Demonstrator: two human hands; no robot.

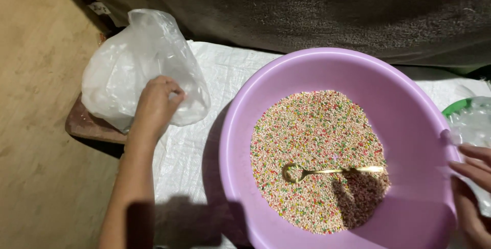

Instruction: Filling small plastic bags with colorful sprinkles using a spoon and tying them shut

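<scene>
Woven white sheet (204,141): left hand (153,108) pinches crinkled plastic bag (128,70)

Two bare arms are showing in the view, and neither is wearing any sleeve as far as the picture reaches. The left hand (155,105) is showing its back, slim, with short plain nails and no ring or band on it. Its forearm is running long and narrow toward the near edge, bare to the elbow, with no watch or bracelet at the wrist. The right hand (473,177) is showing only partly at the right edge: a few slender fingers and a stretch of bare wrist, again wearing nothing.
</scene>
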